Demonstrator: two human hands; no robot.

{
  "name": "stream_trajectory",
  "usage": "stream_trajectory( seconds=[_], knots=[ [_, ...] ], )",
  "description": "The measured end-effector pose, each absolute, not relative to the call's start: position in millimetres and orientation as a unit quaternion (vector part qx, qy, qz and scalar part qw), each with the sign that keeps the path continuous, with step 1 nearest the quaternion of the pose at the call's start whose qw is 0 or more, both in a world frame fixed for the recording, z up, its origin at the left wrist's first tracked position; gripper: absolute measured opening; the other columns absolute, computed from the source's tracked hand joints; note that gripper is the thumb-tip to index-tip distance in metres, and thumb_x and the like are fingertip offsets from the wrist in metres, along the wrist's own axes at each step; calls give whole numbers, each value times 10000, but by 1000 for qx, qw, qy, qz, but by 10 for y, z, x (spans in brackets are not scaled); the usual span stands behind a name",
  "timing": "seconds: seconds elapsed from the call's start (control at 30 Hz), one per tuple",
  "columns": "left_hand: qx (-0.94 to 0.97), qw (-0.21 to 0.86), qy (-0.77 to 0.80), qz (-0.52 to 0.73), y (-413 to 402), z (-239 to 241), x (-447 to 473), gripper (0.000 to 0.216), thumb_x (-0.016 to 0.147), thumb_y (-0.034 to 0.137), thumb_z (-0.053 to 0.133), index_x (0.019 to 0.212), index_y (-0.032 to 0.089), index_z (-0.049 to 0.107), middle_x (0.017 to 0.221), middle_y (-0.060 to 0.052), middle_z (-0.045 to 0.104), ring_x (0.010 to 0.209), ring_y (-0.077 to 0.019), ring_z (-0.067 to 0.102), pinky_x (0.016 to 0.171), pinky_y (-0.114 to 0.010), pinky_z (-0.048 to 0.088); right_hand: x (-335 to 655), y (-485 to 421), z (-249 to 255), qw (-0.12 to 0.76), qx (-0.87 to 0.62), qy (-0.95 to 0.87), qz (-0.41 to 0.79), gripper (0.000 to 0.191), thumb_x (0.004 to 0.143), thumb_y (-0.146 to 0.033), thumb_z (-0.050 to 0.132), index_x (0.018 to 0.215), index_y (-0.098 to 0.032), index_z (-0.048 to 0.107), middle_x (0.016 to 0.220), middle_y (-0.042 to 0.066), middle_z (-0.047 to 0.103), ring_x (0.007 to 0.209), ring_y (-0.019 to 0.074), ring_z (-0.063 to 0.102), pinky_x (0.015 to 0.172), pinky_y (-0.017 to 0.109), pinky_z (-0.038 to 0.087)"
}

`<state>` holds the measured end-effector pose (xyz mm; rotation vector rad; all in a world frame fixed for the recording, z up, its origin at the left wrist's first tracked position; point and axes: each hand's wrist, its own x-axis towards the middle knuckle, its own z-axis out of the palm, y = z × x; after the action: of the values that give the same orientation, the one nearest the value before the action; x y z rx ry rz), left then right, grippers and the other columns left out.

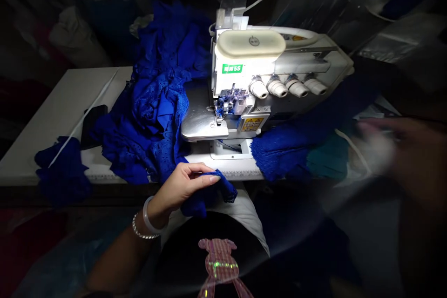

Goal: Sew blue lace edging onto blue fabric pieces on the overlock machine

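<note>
My left hand [186, 181], with a pale bangle and a beaded bracelet at the wrist, pinches a small piece of blue lace-edged fabric [225, 188] between thumb and fingers. That fabric hangs over my lap, just in front of the table edge. Behind it stands a white overlock sewing machine [249, 70] with a metal plate. Far to the right is my right hand [401, 149], smeared by motion. It is near a blurred whitish patch and a teal cloth [328, 156]; its fingers cannot be made out.
A large heap of blue lace fabric [153, 102] covers the table left of the machine. More blue fabric [279, 149] lies to its right. On the left are a thin white strip [84, 116], a dark flat object [93, 125] and a blue scrap [63, 172] over the edge.
</note>
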<state>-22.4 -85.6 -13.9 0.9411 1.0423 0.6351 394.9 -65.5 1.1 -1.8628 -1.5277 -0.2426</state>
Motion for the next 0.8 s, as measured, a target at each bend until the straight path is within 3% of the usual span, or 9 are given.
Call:
stream_trajectory(
  seconds=[0.1,0.23,0.37,0.5,0.63,0.73,0.8],
  knots=[
    [434,721,456,289,-861,-134,-224,163,707,285,804,799,155,768,818,-16,710,744,-110,614,700,-189,473,2955,-898,-42,384,-555,-729,110,142,879,-239,650,916,-157,760,935,48,742,871,167,698,802,318,528],
    [450,727,446,263,-906,-105,-287,166,725,287,791,853,180,781,838,-13,720,758,-117,624,694,-190,468,1997,-1001,-108,373,-388,-768,346,289,927,-187,585,1209,-211,647,1203,103,665,1141,214,622,934,346,539],
    [475,709,457,251,-947,-88,-397,188,752,290,766,903,179,782,902,-34,734,829,-148,639,745,-216,479,1736,-949,-130,354,-336,-750,447,305,958,-217,533,1252,-221,613,1217,93,655,1194,209,585,967,357,526],
    [483,691,470,262,-940,-101,-447,187,748,286,763,883,157,779,883,-38,732,820,-149,629,757,-225,479,1689,-960,-137,388,-374,-737,407,240,950,-218,548,1166,-223,653,1132,79,681,1100,202,631,936,345,533],
    [437,711,474,282,-904,-116,-418,194,730,294,772,839,134,767,820,-32,723,756,-134,613,724,-225,479,1567,-1081,-213,450,-408,-760,232,216,823,-251,739,1015,-177,673,963,104,675,916,230,643,812,373,550],
    [427,725,457,289,-884,-119,-405,178,720,289,783,814,139,760,782,-12,707,715,-108,592,696,-204,460,1535,-1134,-280,445,-404,-780,172,110,872,-154,652,979,-169,672,886,102,674,835,220,634,751,373,546],
    [439,717,458,290,-878,-119,-413,163,723,283,781,791,137,753,762,-3,692,704,-97,578,678,-192,444,1584,-1131,-285,439,-394,-785,189,164,896,-89,580,995,-181,673,897,94,681,836,205,640,753,354,544]
  ],
)
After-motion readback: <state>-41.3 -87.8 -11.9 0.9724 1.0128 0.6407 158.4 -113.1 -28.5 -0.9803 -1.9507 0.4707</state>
